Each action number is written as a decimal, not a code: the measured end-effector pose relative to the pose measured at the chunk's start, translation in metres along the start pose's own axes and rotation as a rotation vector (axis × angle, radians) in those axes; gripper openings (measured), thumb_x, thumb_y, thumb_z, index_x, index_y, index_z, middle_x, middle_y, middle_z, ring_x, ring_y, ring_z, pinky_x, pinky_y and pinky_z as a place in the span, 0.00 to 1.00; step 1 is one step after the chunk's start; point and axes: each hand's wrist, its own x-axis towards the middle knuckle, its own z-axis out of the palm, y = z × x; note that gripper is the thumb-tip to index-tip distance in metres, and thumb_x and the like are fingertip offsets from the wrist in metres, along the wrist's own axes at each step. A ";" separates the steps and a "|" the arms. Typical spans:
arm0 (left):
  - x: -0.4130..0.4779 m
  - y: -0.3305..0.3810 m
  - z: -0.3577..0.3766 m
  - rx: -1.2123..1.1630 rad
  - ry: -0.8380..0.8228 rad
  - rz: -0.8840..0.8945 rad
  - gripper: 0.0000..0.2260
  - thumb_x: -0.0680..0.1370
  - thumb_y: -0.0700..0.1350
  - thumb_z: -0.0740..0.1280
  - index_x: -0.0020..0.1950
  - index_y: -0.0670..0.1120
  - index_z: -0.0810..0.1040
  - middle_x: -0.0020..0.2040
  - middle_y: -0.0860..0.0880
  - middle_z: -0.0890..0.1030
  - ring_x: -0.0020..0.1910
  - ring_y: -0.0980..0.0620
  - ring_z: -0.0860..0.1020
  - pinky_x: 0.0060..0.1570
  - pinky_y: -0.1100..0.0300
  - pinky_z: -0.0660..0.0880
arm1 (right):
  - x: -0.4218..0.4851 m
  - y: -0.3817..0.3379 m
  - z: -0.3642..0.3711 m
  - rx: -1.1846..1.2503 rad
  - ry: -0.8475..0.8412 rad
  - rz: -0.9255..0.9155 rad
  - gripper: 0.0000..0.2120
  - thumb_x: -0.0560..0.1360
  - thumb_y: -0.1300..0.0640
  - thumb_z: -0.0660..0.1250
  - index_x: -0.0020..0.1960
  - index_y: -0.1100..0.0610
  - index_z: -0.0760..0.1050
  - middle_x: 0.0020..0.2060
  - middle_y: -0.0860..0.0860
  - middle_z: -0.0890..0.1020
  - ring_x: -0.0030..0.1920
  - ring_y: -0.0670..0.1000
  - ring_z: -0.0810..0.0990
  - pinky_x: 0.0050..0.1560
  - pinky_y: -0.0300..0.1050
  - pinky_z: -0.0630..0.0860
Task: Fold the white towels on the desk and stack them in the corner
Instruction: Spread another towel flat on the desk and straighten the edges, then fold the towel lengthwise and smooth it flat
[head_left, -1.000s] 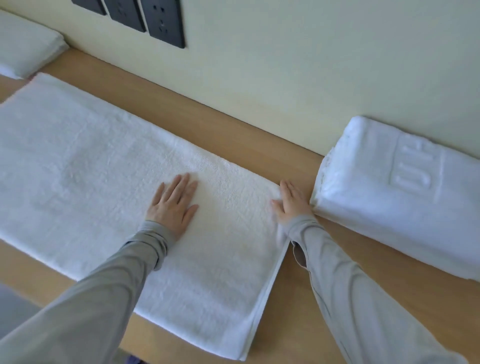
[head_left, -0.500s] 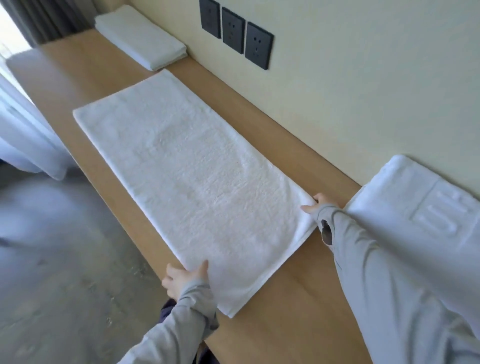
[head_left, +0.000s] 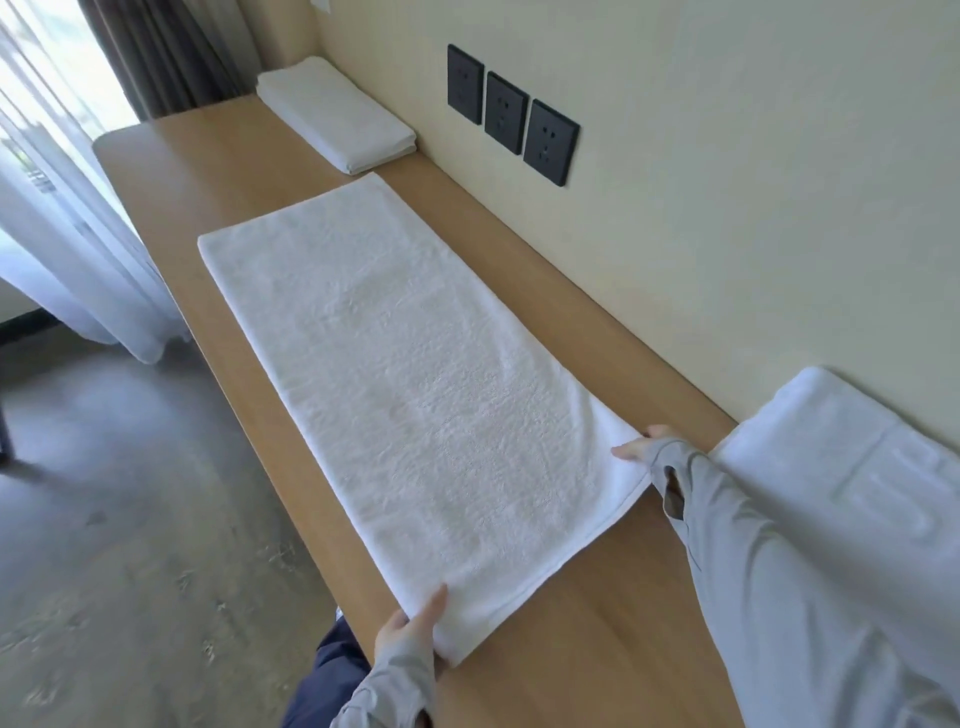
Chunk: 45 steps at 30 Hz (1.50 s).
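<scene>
A long white towel (head_left: 415, 395) lies flat on the wooden desk (head_left: 587, 639), with its length along the desk and a strip of bare wood between it and the wall. The left hand (head_left: 410, 626) grips the near corner of the towel at the front edge of the desk, with the thumb on top of the cloth. The right hand (head_left: 641, 447) holds the other near corner, on the wall side. Its thumb lies on the cloth, and the grey sleeve hides most of its fingers.

A folded towel (head_left: 337, 117) lies in the far corner of the desk, against the wall. A thick towel pile (head_left: 852, 457) lies at the right, also against the wall. Three black sockets (head_left: 511, 114) are on the wall above the desk.
</scene>
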 end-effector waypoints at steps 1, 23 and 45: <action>-0.002 0.000 -0.001 -0.027 -0.028 -0.007 0.08 0.72 0.43 0.73 0.44 0.39 0.78 0.43 0.40 0.80 0.43 0.39 0.79 0.42 0.51 0.77 | 0.001 0.000 -0.001 -0.001 -0.015 0.002 0.37 0.73 0.53 0.70 0.74 0.61 0.55 0.72 0.58 0.64 0.70 0.59 0.65 0.68 0.51 0.63; -0.044 0.140 -0.030 -0.177 -0.168 0.311 0.05 0.72 0.38 0.72 0.46 0.39 0.81 0.31 0.43 0.81 0.26 0.47 0.80 0.24 0.62 0.76 | -0.079 -0.119 -0.036 0.714 0.047 -0.434 0.08 0.73 0.66 0.67 0.39 0.56 0.79 0.41 0.52 0.79 0.41 0.48 0.77 0.32 0.32 0.75; 0.148 0.510 -0.070 0.146 -0.103 0.704 0.20 0.69 0.46 0.75 0.23 0.48 0.67 0.27 0.54 0.63 0.24 0.57 0.61 0.24 0.70 0.57 | -0.017 -0.510 0.084 0.997 0.025 -0.289 0.18 0.70 0.83 0.52 0.52 0.71 0.73 0.48 0.67 0.75 0.42 0.61 0.78 0.58 0.51 0.76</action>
